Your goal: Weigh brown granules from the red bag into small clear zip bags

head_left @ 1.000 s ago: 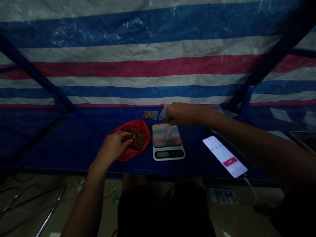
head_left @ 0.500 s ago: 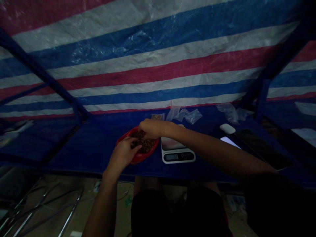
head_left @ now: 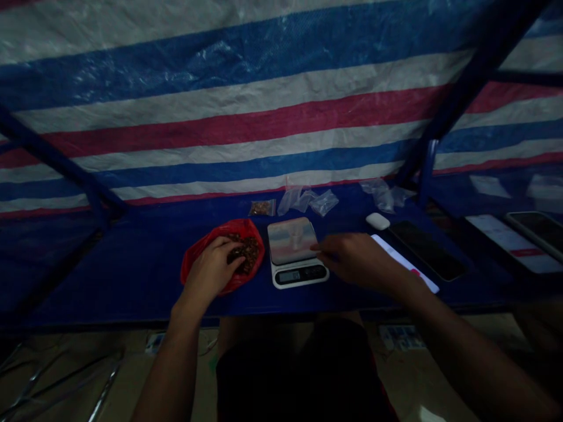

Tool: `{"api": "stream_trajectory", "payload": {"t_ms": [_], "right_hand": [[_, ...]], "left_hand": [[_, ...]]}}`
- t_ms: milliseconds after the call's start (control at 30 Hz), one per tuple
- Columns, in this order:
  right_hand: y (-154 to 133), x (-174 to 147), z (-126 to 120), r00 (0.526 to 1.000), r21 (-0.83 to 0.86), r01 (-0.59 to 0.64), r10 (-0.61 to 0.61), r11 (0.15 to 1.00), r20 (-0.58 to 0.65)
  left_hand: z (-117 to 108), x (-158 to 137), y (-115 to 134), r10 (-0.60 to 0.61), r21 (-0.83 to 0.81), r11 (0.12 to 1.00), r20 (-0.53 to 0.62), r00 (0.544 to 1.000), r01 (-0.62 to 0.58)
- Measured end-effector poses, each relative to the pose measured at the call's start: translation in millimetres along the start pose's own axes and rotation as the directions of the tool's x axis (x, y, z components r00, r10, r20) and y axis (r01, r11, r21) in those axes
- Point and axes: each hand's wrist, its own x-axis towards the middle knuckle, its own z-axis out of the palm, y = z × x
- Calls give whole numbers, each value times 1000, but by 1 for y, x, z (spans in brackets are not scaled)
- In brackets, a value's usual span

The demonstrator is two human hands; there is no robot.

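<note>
My left hand (head_left: 210,266) rests over the near-left side of a red plastic bag (head_left: 193,253), thumb and fingers apart. Its fingertips touch a heap of small brown, coppery pieces (head_left: 248,253) in the bag; their kind is too dark to tell. To the right of the bag lies a white digital scale (head_left: 277,278) with a lit display and a shiny square plate showing only a reflection. My right hand (head_left: 352,256) is at the scale's right edge, its fingers drawn together and pointing left. Whatever may be in those fingertips I cannot make out.
Behind the scale lie a small filled clear bag (head_left: 262,208) and several clear plastic bags (head_left: 303,201). A white case (head_left: 377,221), a lit phone (head_left: 398,258) and a dark phone (head_left: 426,249) are to the right. Blue frame posts (head_left: 428,170) stand before a striped tarp (head_left: 246,129).
My right hand has left the red bag and moved right, past the scale plate to its right edge. My left hand stays at the bag. The view has shifted right.
</note>
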Motion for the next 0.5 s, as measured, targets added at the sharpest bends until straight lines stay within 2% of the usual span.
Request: {"api": "stream_trajectory", "payload": {"t_ms": [67,167,333,500], "right_hand": [[10,-28,18,1000,-48,-23,23,999,4],[17,-45,40,1000,-80,-5,4,997,-20],[25,-41,60,987,-137,119,-132,983,-93],[31,-39,67,964,-200,204,-232,959,-128]], "left_hand": [[2,2,-2,11,-3,1000,-5,1000,-11],[4,2,-5,19,-23,1000,-39,999,-20],[8,0,-10,46,-26,998,-63,997,-48],[12,0,-12,56,-34,998,-40,998,-57]]}}
